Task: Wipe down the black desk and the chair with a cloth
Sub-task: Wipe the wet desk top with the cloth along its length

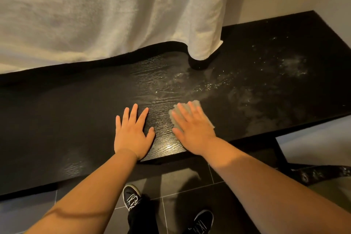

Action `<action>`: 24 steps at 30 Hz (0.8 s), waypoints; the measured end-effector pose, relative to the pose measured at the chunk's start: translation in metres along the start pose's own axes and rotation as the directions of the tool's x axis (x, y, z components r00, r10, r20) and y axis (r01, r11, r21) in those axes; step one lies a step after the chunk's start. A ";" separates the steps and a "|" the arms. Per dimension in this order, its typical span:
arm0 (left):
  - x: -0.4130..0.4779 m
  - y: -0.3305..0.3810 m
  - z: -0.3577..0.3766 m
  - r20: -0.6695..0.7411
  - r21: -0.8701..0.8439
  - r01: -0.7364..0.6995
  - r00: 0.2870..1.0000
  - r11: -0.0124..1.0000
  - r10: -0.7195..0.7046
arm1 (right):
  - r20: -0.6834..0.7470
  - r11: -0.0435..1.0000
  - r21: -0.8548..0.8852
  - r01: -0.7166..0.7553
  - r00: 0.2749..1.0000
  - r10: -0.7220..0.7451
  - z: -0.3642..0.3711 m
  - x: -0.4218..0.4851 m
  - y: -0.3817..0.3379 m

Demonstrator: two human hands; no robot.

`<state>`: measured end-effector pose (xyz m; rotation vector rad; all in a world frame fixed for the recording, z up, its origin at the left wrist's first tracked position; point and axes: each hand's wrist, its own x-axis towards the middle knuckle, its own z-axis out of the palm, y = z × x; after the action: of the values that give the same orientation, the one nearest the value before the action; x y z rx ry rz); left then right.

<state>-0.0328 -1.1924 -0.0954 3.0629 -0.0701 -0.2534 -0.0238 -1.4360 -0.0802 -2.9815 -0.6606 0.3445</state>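
your right hand (pixel 193 129) presses the cloth (pixel 197 105) flat, left hand (pixel 133 135) spread beside it; the dusty patch (pixel 266 81) runs toward the surface's (pixel 57 119) right end.

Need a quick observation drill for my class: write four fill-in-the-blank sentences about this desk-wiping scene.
1. The right hand presses a grey ____ flat on the black desk.
2. The left hand lies flat on the desk, holding ____.
3. White dusty smears cover the desk's ____ end.
4. Two black ____ stand on the tiled floor.
Missing words: cloth; nothing; right; shoes.
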 end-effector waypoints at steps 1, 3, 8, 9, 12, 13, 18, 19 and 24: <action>0.000 0.000 0.000 0.002 0.004 0.000 1.000 1.000 0.000 | 0.034 0.999 0.032 0.023 0.999 -0.025 0.002 0.007 -0.013; 0.000 0.000 0.000 0.004 0.006 -0.003 1.000 1.000 0.003 | 0.068 0.997 0.072 0.039 0.997 -0.044 0.004 0.020 -0.021; 0.000 -0.002 0.001 -0.005 -0.007 -0.012 1.000 1.000 0.012 | 0.027 0.992 -0.030 0.126 0.992 -0.126 -0.001 0.038 0.035; 0.000 -0.002 0.001 -0.010 -0.011 -0.013 1.000 1.000 0.013 | 0.009 0.997 -0.042 0.068 0.998 -0.068 -0.001 0.038 0.054; 0.000 -0.001 0.001 -0.009 -0.014 -0.012 1.000 1.000 0.012 | -0.036 0.986 -0.022 -0.168 0.985 0.167 0.001 0.025 0.110; 0.001 -0.001 0.001 -0.006 -0.012 -0.009 1.000 1.000 0.009 | -0.022 0.973 -0.016 -0.232 0.973 0.231 -0.002 0.021 0.118; 0.001 0.000 0.000 -0.003 -0.007 -0.004 1.000 1.000 0.004 | -0.096 0.979 -0.050 -0.196 0.977 0.190 -0.025 0.028 0.055; 0.002 0.000 0.000 -0.003 -0.004 -0.003 1.000 1.000 0.002 | -0.074 0.995 -0.026 -0.093 0.993 0.091 -0.022 0.031 0.031; 0.003 0.001 0.000 0.009 -0.010 0.028 1.000 1.000 -0.028 | 0.063 0.991 0.022 0.130 0.989 -0.131 -0.006 0.066 -0.026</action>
<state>-0.0298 -1.1931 -0.0959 3.0543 -0.0258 -0.2677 0.0249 -1.3848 -0.0845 -2.9026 -0.8496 0.4356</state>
